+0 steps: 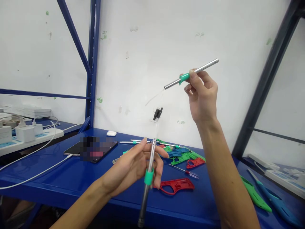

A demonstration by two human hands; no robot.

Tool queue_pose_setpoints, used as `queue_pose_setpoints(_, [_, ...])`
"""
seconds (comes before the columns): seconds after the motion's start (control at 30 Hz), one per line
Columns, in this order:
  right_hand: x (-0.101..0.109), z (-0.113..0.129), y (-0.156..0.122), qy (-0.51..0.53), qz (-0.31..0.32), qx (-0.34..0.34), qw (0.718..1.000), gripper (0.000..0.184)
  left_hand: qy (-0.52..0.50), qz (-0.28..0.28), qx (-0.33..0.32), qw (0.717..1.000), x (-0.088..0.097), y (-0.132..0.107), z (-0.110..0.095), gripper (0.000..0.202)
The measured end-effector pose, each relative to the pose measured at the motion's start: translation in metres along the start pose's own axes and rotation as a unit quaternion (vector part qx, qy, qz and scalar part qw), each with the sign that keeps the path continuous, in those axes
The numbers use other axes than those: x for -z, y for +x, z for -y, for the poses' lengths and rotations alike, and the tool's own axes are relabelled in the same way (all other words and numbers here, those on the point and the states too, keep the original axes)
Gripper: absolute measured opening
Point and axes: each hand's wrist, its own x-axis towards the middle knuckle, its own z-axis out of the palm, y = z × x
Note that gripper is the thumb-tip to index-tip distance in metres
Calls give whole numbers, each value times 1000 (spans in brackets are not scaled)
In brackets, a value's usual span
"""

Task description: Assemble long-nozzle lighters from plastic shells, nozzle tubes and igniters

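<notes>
My right hand is raised in front of the white wall and pinches a silver metal tube with a green collar, held nearly level. A thin clear strand runs from its left end. My left hand is lower, over the blue bench, with its fingers closed round a second silver tube with a green collar, held almost upright. Above that tube's tip a small black clip hangs on a clear strand between the two tubes.
Red, green and blue plastic frame parts lie on the bench behind my left hand, with a small screwdriver. A phone on a white cable and an earbud case lie at left. Chargers sit far left; blue rack posts stand behind.
</notes>
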Motion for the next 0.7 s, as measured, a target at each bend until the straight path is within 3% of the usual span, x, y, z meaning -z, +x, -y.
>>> queue_pose_setpoints(0.23, [4, 6, 0, 42, -17, -41, 998, 16, -10, -63, 5, 998, 0, -5, -11, 34])
queue_pose_setpoints(0.5, [-18, 16, -10, 70, 84, -102, 989, 23, 29, -85, -6, 996, 1, -5, -13, 35])
queue_pose_setpoints(0.7, [-26, 28, -16, 92, 115, -112, 983, 24, 52, -95, -8, 994, -4, -5, -15, 34])
